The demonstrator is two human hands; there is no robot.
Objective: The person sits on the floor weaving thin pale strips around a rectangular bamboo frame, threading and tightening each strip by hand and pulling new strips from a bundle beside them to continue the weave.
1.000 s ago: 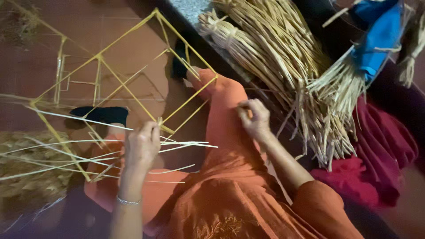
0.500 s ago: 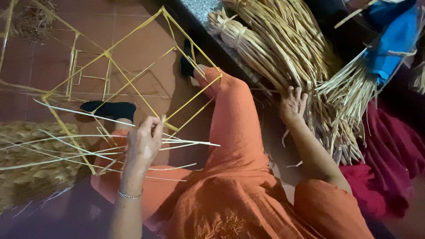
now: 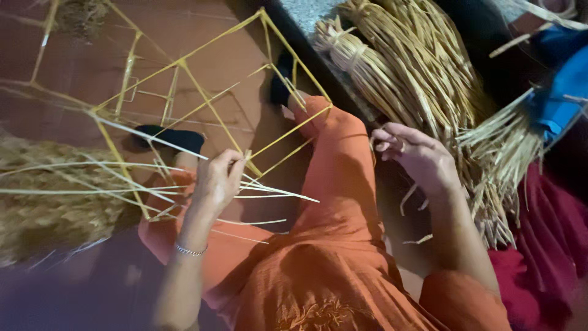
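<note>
My left hand [image 3: 217, 181] is closed around several thin pale straw strands [image 3: 269, 193] that fan out to both sides, right where they meet a yellow straw frame [image 3: 184, 67] of triangles lying over the floor and my orange-clad knee [image 3: 334, 159]. My right hand [image 3: 416, 156] hovers at the edge of a big bundle of straw stalks [image 3: 404, 67], fingers curled and apart, touching the stalk ends; whether it pinches a stalk is not visible.
A tiled reddish floor [image 3: 202, 30] lies under the frame. A heap of loose dry straw [image 3: 43, 214] sits at the left. Red cloth [image 3: 551, 270] and a blue object [image 3: 563, 86] lie at the right, beside more cut stalks [image 3: 496, 141].
My right hand has moved from my knee over to the straw bundle on the right. My left hand has stayed on the strands at the frame.
</note>
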